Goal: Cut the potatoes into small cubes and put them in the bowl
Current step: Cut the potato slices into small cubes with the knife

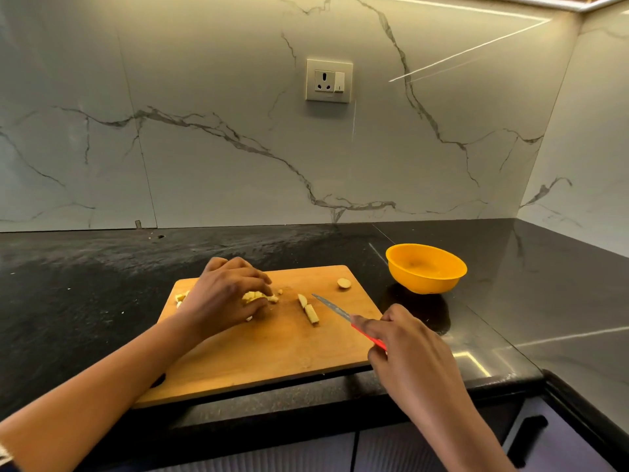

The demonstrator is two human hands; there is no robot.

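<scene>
Left hand: my left hand (224, 291) is cupped over a potato clump (256, 296) in the far left part of the cutting board (272, 356). My fingers and thumb are curled round it.
Right hand: my right hand (405, 349) grips the knife (332, 306) by its red handle at the board's right edge, with the forefinger lying along the top of the handle.
Blade: narrow and grey. It points toward the middle of the board, with the tip just beside the potato sticks (308, 310). I cannot tell whether it touches the wood.
Potato clump: pale yellow, irregular cut pieces bunched together and mostly hidden by my fingers. A few small crumbs lie just beside it.
Potato sticks: two short strips, end to end, pale with tan sides. They lie near the board's middle, between the clump and the blade.
End piece (344, 283): a small round slice near the board's far right corner, well apart from the rest.
Loose bits (182, 297): yellow pieces at the board's left edge, showing behind my wrist.
Bowl (425, 267): orange and round. It sits on the counter (85, 301) past the board's far right corner and does not touch the board.
Cutting board: a wooden rectangle whose near edge lies along the counter's front edge.
Counter: glossy black stone that catches the light and turns a corner on the right.
Wall (204, 97): white marble with grey veins. A socket (328, 80) with a switch is set into it above the board.
Below: dark cabinet fronts, with a black handle (527, 437) at the lower right.
</scene>
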